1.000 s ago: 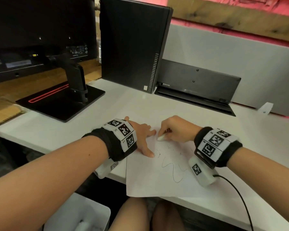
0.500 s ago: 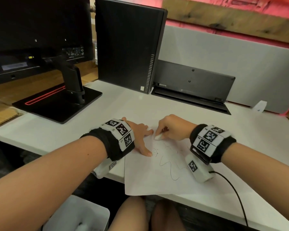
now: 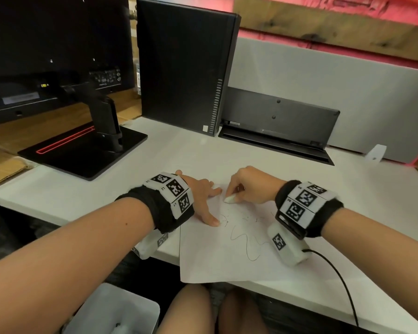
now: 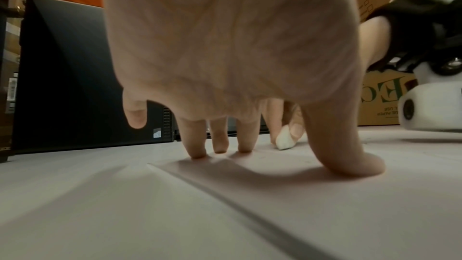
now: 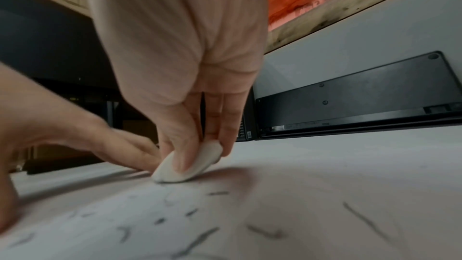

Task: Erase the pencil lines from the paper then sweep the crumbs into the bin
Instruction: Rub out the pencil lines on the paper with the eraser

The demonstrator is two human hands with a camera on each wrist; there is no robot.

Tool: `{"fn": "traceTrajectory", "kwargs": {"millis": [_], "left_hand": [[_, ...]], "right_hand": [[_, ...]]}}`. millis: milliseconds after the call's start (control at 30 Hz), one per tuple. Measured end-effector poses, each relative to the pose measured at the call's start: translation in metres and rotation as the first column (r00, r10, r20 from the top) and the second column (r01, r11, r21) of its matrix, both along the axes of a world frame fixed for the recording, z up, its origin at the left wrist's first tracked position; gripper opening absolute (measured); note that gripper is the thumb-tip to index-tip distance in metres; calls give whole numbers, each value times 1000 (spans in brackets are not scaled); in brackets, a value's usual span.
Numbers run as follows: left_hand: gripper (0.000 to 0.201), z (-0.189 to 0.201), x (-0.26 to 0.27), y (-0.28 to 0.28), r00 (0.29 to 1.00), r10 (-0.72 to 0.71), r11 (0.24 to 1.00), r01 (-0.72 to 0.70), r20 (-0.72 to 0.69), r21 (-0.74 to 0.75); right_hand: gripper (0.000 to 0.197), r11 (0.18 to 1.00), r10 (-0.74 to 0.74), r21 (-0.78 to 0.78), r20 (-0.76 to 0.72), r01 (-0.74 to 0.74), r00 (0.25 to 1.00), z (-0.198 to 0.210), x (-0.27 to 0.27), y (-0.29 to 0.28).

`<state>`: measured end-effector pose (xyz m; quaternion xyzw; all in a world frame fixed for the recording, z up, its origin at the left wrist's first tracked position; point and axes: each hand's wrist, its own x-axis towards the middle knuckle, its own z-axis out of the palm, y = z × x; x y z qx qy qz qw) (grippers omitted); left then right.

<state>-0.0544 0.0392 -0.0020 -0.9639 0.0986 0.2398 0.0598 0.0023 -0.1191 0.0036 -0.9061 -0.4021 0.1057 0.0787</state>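
Observation:
A white sheet of paper lies at the desk's front edge, its lower part overhanging. A wavy pencil line and dark eraser crumbs mark it. My right hand pinches a white rounded eraser between thumb and fingers, its lower edge on the paper near the far edge. My left hand is spread with straight fingers and thumb pressing the paper's left part flat. In the left wrist view the eraser shows beyond my fingers.
A white bin stands on the floor below the desk's front left. A monitor stand, a black computer tower and a black keyboard on its edge line the back of the white desk. A cable trails from my right wrist.
The eraser in my right hand has shifted slightly left along the paper's far part. My left hand stays pressed on the sheet. The head view has drifted a little.

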Motion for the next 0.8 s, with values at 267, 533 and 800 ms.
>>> {"fn": "traceTrajectory", "kwargs": {"millis": [267,533,800], "left_hand": [[93,-1,1,0,1000,-11,1000,11,4,3],[94,0,0,0,1000,3,1000,-3,-4,1],[94,0,1,1,1000,0,1000,0,-2,-18]], "right_hand": [[20,1000,-10,23,-86,12,996,-7,-22,-29],[22,1000,-10,-27,15,10,1000,-1,-3,-1],[18,1000,-2,10,-89,2,996,-6,-23,-30]]}}
